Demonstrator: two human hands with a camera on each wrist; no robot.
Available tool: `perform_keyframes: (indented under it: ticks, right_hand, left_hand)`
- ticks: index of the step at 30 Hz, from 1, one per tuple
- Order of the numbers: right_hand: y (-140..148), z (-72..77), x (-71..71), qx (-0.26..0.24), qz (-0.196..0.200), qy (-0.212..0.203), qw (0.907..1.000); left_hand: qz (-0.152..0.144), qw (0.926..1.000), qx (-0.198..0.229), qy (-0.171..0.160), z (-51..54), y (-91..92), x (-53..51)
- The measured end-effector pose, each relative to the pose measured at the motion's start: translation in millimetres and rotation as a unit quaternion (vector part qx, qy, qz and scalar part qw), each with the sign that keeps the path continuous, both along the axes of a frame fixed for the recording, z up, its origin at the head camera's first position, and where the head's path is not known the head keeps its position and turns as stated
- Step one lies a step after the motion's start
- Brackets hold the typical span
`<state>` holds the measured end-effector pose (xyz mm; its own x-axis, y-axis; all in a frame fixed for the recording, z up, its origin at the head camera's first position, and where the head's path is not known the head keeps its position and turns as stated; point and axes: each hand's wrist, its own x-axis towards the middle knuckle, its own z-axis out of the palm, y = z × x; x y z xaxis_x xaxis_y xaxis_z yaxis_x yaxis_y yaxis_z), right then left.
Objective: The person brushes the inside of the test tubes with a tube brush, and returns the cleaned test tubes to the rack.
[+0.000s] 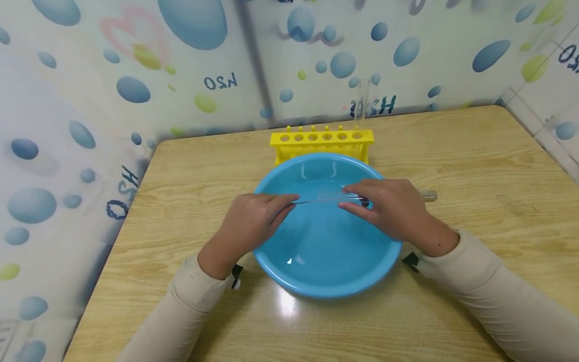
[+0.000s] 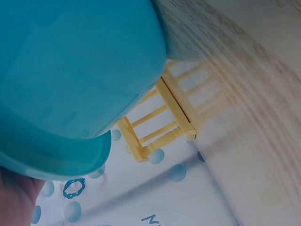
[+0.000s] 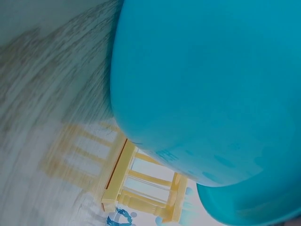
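Observation:
Both hands are over a round light-blue basin [image 1: 325, 290]. Between thumb and fingers, my left hand [image 1: 255, 218] pinches the end of a thin wire handle [image 1: 307, 201], which looks like that of a test tube brush. The wire runs into a clear glass test tube [image 1: 334, 196], lying nearly level above the basin. My right hand [image 1: 393, 208] grips the tube, with a dark part showing inside by its fingers. A greyish rounded end [image 1: 429, 195] sticks out beyond the right hand. Glints show in the basin; how much water it holds is unclear.
Behind the basin stands a yellow test tube rack [image 1: 322, 137], with another clear tube [image 1: 362, 103] upright at its right end. The wooden table [image 1: 203, 166] meets a patterned wall [image 1: 181, 95] at the back. Both wrist views show mostly the basin's outer side.

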<state>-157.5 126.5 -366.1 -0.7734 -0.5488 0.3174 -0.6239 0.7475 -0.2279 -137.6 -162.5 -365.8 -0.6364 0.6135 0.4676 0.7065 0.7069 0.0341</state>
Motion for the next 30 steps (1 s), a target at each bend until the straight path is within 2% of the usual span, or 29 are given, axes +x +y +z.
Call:
perform_keyframes:
  ticks: [8,15,18,27,30]
  right_hand:
    - [0.5,0.7,0.2,-0.001,-0.006,-0.005,1.0]
    - [0.6,0.4,0.0,-0.006,-0.006,-0.005,1.0]
    - [0.8,-0.5,-0.6,-0.009,-0.004,0.001,1.0]
    - [0.8,-2.0,-1.3,-0.015,0.013,0.016,0.9997]
    - [1.2,-2.8,-1.3,-0.016,0.015,0.019,0.9996]
  left_hand:
    - [0.002,0.9997,0.004,-0.025,-0.2,-1.2,-0.8]
    - [-0.014,0.9944,0.013,-0.104,0.6,-5.0,-1.8]
    - [-0.016,0.9917,0.018,-0.127,1.0,-4.9,-2.2]
    - [0.012,0.9875,0.026,-0.155,-1.5,-3.3,-3.6]
    - [0.012,0.986,0.032,-0.163,-1.5,-3.3,-3.6]
